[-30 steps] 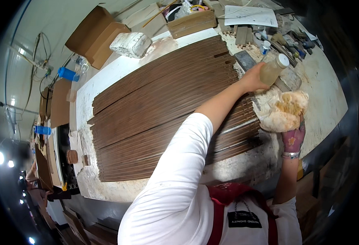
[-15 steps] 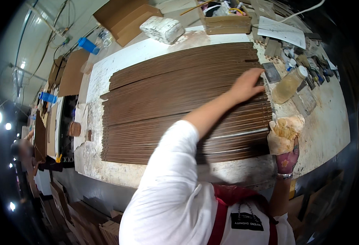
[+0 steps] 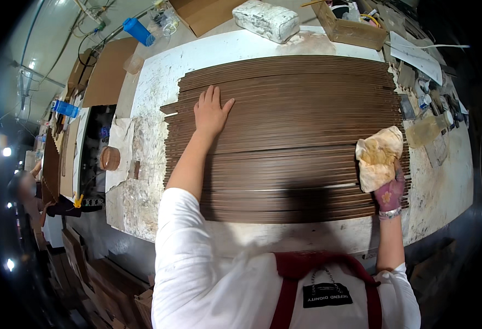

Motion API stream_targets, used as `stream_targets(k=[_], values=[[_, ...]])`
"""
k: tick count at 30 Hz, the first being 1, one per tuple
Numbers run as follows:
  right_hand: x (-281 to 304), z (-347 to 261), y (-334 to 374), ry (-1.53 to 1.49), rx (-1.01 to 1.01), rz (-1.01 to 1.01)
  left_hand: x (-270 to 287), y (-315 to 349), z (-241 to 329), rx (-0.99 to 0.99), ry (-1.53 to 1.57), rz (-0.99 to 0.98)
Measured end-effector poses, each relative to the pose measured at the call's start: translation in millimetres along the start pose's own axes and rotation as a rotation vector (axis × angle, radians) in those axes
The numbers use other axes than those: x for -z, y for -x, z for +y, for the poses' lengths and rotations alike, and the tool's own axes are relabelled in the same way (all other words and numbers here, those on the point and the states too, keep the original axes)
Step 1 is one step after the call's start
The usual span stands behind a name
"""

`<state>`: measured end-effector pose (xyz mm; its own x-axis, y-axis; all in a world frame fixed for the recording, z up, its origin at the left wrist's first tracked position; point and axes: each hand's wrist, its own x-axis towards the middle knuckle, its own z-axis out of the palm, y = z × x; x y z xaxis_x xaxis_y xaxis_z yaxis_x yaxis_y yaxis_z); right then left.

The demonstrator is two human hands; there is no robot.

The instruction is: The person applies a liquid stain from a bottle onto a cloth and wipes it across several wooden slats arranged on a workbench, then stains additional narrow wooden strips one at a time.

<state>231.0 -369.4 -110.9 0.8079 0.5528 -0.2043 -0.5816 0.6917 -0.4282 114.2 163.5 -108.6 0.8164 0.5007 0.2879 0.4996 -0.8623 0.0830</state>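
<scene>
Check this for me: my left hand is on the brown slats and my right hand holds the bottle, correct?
Not quite: the head view shows your right hand holding a stained cloth, not the bottle. Your left hand is on the brown slats.

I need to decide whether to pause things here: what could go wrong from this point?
The left hand lies spread on the brown strips; a sideways push might shift them out of line.

One jutting strip sticks out past the others' left ends and could get snagged.

The clear bottle sits just beyond the strips' right ends, so the right hand, gripping the stained cloth, might knock it.
</scene>
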Motion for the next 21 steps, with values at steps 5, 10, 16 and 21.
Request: stream_targets(k=[5,10,16,21], values=[[-12.6,29.0,-15.8,-0.04,0.053,0.101,24.1,-37.2,-43.0,-0.08,0.251,-0.091],[-10.2,30.8,-8.5,-0.057,0.095,0.003,13.7,-79.3,-64.2,-0.177,0.354,0.051],[-16.2,35.9,-8.3,-0.021,0.147,0.06,16.5,-83.7,-77.5,-0.234,0.412,-0.061],[-16.7,37.0,-8.3,-0.05,0.158,0.145,22.3,-91.5,-67.0,-0.322,0.338,-0.083]])
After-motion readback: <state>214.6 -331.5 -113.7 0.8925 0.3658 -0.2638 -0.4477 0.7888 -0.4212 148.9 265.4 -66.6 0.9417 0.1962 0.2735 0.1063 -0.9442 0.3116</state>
